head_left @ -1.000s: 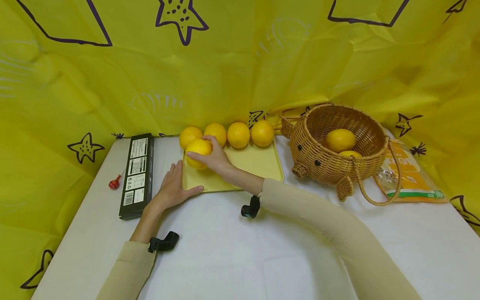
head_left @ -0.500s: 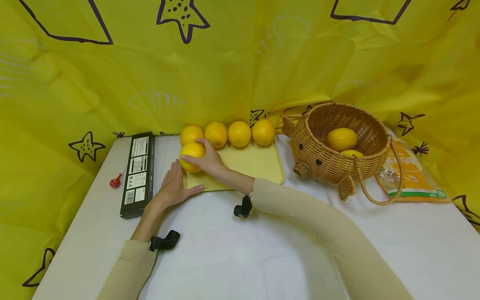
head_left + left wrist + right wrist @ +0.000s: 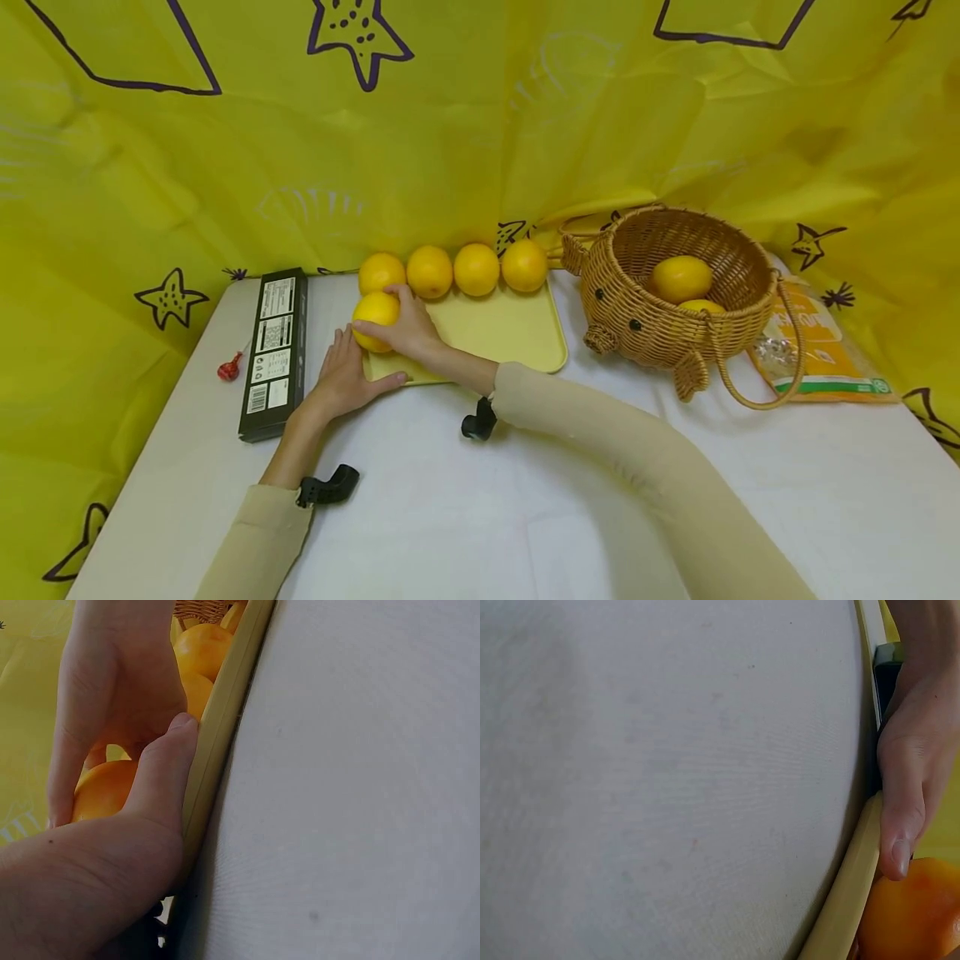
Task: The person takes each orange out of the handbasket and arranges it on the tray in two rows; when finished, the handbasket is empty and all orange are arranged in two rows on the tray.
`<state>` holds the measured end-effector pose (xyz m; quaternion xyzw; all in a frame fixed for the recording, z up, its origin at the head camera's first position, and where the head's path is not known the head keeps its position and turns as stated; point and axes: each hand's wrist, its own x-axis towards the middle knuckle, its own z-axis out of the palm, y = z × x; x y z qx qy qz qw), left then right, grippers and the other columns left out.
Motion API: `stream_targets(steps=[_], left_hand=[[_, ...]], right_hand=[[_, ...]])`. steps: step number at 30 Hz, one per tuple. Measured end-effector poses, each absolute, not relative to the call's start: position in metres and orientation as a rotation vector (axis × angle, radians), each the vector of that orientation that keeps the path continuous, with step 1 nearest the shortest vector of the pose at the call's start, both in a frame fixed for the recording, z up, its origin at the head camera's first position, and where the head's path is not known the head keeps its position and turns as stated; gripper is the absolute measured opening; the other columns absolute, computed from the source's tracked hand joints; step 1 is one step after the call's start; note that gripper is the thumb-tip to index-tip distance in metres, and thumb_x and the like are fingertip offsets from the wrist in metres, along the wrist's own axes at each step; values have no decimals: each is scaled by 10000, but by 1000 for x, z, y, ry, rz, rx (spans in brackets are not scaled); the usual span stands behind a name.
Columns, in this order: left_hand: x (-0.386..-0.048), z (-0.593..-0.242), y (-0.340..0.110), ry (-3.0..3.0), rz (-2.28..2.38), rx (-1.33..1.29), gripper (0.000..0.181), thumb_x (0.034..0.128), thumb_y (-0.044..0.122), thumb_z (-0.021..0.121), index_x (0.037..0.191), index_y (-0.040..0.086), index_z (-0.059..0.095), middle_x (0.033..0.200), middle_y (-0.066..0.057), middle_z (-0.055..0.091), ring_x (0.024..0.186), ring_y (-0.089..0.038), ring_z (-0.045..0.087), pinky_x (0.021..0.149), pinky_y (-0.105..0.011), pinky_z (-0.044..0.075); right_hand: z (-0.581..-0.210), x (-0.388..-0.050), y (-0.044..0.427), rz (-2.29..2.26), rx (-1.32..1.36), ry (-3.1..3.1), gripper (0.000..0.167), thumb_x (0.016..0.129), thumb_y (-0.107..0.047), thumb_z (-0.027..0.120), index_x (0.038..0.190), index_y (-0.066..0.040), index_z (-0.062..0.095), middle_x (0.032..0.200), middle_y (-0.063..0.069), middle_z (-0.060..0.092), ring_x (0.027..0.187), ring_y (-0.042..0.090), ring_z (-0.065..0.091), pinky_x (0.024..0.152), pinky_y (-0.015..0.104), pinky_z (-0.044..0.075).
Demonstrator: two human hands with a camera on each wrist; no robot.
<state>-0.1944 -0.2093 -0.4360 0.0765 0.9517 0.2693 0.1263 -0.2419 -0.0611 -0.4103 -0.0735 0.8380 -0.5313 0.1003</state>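
My right hand grips an orange over the left part of the pale yellow tray. Behind it, several oranges stand in a row along the tray's far side. My left hand rests at the tray's near left corner, fingers straight and thumb along the front edge. In the left wrist view, the left thumb lies by the tray rim, beside the gripped orange. The right wrist view shows the left hand against the rim, with an orange below its thumb.
A wicker basket with an animal face holds yellow fruit at the right, and an orange and white packet lies beside it. To the left are a black box and a red wrapped candy. Yellow cloth hangs behind.
My right hand has moved left and slightly nearer with the orange, bringing it close to the left fingertips. My left hand has stayed at the tray corner.
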Motion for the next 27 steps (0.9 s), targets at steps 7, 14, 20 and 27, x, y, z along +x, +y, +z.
stream_targets(steps=[7, 14, 20, 27], left_hand=[[-194, -438, -208, 2774, 765, 228, 1195, 837, 594, 645, 1522, -60, -83, 1590, -317, -79, 1470, -496, -99, 1190, -636, -2], [-195, -436, -208, 2759, 759, 189, 1218, 822, 612, 651, 1519, -69, -80, 1587, -316, -100, 1476, -476, -112, 1206, -602, -18], [-193, -433, -210, 2752, 747, 176, 1233, 817, 633, 641, 1518, -64, -98, 1586, -314, -109, 1479, -469, -109, 1207, -594, -26], [-193, -434, -210, 2752, 757, 188, 1224, 823, 624, 639, 1517, -64, -98, 1585, -315, -110, 1480, -467, -107, 1205, -597, -28]], right_hand=[[-404, -235, -48, -1470, -292, 2562, 815, 824, -530, 703, 1477, -210, 335, 1465, 100, 433, 1305, 260, 466, 1078, 443, 422], [-386, -209, 13, -1628, -570, 2472, 672, 918, -352, 654, 1465, -116, 343, 1459, 126, 432, 1340, 311, 448, 1092, 481, 419], [-369, -170, 90, -1843, -617, 2370, 509, 949, -154, 618, 1401, -82, 395, 1362, 138, 503, 1279, 311, 501, 1064, 444, 457], [-353, -151, 164, -1957, -534, 2451, 456, 974, -73, 553, 1385, -1, 370, 1347, 161, 484, 1233, 178, 505, 1003, 137, 441]])
